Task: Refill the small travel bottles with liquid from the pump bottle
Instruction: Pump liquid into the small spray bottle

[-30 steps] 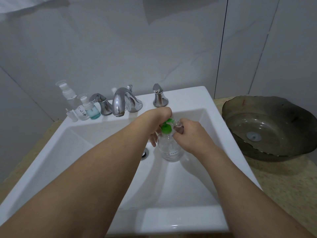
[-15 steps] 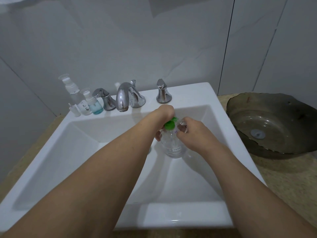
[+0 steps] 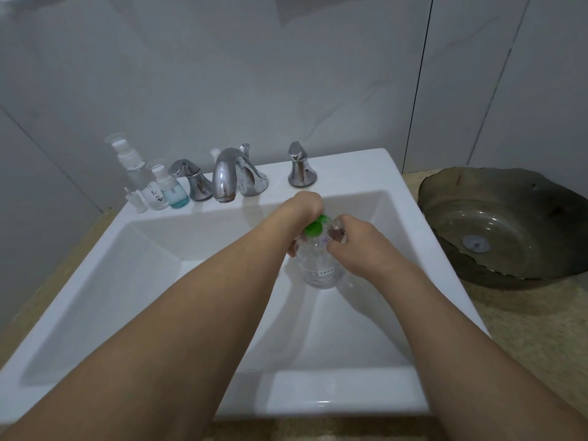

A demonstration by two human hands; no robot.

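A clear pump bottle (image 3: 319,268) with a green pump head (image 3: 313,229) is held upright over the white sink (image 3: 318,163). My left hand (image 3: 304,206) is bent down over the pump head and the bottle's neck. My right hand (image 3: 356,246) pinches a small clear travel bottle (image 3: 338,230) right beside the green nozzle; my fingers hide most of it. More travel bottles stand on the sink's back left rim: a tall clear sprayer (image 3: 127,163), a labelled clear bottle (image 3: 154,194), a bottle with blue liquid (image 3: 173,192) and a tiny vial (image 3: 136,200).
A chrome tap (image 3: 227,176) with two handles (image 3: 192,181) (image 3: 300,168) stands on the sink's back rim. A dark glass basin (image 3: 506,224) sits on the beige counter (image 3: 525,323) to the right. A grey tiled wall rises behind.
Both hands keep the same hold on the pump bottle and the small bottle. Only the view has shifted slightly.
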